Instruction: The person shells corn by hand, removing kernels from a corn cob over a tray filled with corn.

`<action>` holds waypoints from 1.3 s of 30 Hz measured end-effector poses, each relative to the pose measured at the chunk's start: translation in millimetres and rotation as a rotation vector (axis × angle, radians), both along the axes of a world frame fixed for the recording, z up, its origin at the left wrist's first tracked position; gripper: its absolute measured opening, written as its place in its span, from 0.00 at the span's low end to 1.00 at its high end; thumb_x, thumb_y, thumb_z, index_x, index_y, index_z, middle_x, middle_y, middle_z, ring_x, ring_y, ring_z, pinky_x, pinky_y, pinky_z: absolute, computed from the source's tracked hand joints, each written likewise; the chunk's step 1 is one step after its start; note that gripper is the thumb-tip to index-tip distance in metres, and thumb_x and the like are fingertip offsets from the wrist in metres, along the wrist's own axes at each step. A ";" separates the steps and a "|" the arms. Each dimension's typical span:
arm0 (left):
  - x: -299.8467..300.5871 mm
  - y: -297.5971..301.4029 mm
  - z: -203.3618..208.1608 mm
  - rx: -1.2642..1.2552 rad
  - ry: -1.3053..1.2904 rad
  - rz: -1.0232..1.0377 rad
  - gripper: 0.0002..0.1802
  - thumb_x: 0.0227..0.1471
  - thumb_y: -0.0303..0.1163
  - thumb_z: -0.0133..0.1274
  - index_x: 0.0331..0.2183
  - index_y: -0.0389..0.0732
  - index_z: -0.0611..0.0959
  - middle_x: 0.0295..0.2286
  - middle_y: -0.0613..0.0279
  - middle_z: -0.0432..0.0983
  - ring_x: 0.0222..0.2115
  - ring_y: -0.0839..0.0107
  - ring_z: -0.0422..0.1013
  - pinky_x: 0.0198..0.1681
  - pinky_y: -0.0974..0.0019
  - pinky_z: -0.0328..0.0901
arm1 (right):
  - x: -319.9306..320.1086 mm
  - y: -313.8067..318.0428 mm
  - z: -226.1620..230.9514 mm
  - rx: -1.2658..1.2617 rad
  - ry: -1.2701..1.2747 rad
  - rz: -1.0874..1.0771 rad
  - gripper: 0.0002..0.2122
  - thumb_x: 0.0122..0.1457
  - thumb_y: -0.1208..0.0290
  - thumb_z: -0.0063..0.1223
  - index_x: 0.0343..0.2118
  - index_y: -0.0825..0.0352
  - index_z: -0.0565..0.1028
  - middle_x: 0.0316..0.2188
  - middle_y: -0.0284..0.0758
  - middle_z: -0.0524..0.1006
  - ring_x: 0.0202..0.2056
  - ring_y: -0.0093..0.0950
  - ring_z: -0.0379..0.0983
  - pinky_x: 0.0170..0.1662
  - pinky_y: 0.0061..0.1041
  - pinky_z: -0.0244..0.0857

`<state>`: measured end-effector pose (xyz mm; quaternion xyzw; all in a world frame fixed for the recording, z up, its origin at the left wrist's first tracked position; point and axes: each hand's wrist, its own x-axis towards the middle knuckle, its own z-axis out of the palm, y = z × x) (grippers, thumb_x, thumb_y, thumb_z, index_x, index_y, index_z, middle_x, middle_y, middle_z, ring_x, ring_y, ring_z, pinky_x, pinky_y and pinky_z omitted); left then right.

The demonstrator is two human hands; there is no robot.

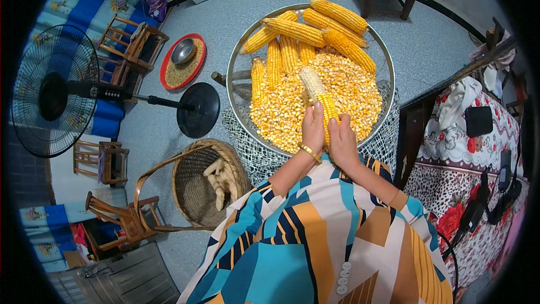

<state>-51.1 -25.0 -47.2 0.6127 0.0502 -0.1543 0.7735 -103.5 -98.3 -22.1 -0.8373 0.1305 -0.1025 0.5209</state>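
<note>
Closely paired above a round metal-rimmed tray (241,101) of loose corn kernels (281,121), a person's left hand (313,129) and right hand (344,143) grasp a partly stripped corn cob (327,111), thumbs (319,115) pointing forward along it, forearms (291,173) angled inward from below. The cob's bare, pale end (312,81) points away and slightly left, toward whole yellow ears (295,32) beyond.

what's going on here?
A person's bare left hand and right hand grip a partly stripped yellow corn cob, pale and bare at its far end, kernels nearer the hands. It is over a wide, round metal tray holding loose yellow-and-white kernels, with kernel-covered yellow ears along its far and left sides. Left of the person, a brown woven basket holds bare, pale cobs.
</note>
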 end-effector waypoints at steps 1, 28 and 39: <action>0.0 -0.8 -3.3 0.000 0.001 -0.001 0.22 0.56 0.47 0.32 0.34 0.37 0.69 0.25 0.65 0.67 0.25 0.78 0.64 0.30 0.74 0.63 | -0.1 0.1 0.9 0.000 0.001 -0.001 0.17 0.59 0.59 0.34 0.35 0.73 0.58 0.19 0.50 0.70 0.23 0.46 0.68 0.25 0.37 0.60; 5.4 5.6 14.4 -0.321 0.188 0.117 0.22 0.57 0.46 0.29 0.38 0.37 0.68 0.29 0.60 0.69 0.28 0.73 0.68 0.31 0.70 0.65 | -2.1 2.1 11.1 0.065 0.024 0.025 0.18 0.59 0.57 0.33 0.35 0.73 0.60 0.18 0.48 0.70 0.23 0.44 0.69 0.25 0.36 0.60; 15.8 2.5 12.0 -0.117 -0.006 0.099 0.18 0.55 0.44 0.39 0.38 0.38 0.66 0.27 0.64 0.66 0.27 0.78 0.63 0.28 0.73 0.61 | -2.4 3.0 10.6 -0.031 0.020 0.056 0.18 0.59 0.59 0.34 0.39 0.73 0.60 0.18 0.47 0.70 0.23 0.42 0.69 0.25 0.35 0.59</action>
